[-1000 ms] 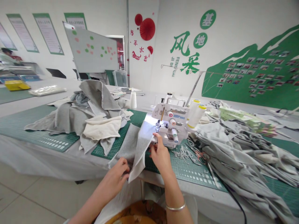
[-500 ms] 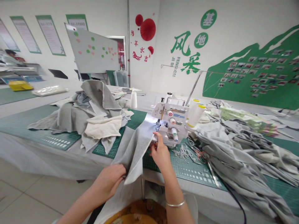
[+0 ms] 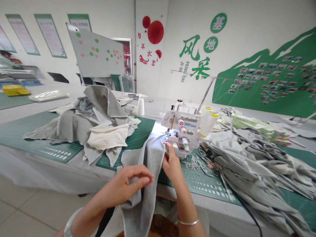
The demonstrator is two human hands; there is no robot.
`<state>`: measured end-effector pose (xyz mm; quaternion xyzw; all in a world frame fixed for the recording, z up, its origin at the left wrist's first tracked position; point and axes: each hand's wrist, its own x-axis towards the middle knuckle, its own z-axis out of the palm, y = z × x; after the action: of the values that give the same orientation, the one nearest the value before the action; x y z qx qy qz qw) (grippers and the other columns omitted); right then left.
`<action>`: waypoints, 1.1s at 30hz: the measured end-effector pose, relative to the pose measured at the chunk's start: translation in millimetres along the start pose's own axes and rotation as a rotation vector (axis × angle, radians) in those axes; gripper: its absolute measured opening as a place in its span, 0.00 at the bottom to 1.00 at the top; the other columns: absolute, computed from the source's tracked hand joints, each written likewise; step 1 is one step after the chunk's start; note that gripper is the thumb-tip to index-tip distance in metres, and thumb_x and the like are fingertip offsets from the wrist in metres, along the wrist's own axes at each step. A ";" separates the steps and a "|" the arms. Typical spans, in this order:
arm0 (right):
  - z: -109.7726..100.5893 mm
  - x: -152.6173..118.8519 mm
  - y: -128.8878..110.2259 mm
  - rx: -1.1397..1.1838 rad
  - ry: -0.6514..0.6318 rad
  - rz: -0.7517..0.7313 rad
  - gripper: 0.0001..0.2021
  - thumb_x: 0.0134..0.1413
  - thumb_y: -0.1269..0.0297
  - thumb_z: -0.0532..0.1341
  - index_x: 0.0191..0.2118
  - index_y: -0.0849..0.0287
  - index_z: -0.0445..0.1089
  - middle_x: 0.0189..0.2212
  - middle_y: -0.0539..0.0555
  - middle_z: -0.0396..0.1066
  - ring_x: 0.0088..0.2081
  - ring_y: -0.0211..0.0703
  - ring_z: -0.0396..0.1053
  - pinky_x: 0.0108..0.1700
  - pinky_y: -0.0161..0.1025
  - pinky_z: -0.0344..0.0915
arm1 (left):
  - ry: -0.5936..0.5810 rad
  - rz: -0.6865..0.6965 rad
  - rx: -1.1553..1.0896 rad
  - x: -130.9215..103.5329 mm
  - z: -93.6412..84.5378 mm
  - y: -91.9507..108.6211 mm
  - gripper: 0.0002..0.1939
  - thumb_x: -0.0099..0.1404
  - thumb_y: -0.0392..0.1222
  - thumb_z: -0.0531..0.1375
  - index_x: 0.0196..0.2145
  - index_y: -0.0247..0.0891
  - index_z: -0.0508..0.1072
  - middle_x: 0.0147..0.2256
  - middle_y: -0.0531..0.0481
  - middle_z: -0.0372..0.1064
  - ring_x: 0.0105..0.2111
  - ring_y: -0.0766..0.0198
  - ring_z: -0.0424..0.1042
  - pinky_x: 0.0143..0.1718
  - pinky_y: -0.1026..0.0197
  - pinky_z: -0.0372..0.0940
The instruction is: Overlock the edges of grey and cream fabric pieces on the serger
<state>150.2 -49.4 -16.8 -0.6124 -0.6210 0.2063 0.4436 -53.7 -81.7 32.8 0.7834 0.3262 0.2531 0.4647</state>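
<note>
A grey fabric piece [image 3: 154, 154] runs from beneath the needle area of the white overlock sewing machine [image 3: 184, 123] down over the table's front edge. My right hand [image 3: 172, 164] pinches its right edge just in front of the machine. Over the lower part of the fabric hovers my left hand [image 3: 130, 184], thumb and fingertips brought together; whether anything is between them is too small to tell. The machine's lamp lights the cloth by the presser foot.
Grey and cream fabric [image 3: 74, 121] lies heaped on the left, beside a white thread cone [image 3: 141, 107]. Thread scraps [image 3: 196, 164], scissors [image 3: 225, 186] and a large grey cloth pile [image 3: 244, 161] lie right. A person [image 3: 8, 61] is at far left.
My left hand has let go of the fabric's lower edge and moved up and right over it. The fabric now hangs lower over the table edge. My right hand stays near the machine.
</note>
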 end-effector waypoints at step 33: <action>-6.1 0.8 -2.0 0.358 0.051 0.057 0.14 0.60 0.56 0.57 0.47 0.58 0.64 0.18 0.40 0.53 0.20 0.34 0.52 0.24 0.31 0.49 | 0.091 0.396 0.594 114.5 -22.7 -25.1 0.16 0.67 0.42 0.56 0.52 0.44 0.72 0.53 0.45 0.67 0.55 0.55 0.64 0.57 0.50 0.57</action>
<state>154.1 -50.7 -11.7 -0.5461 -0.5452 0.3103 0.5552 -1.1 25.5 31.1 0.9202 0.2475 0.2669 0.1439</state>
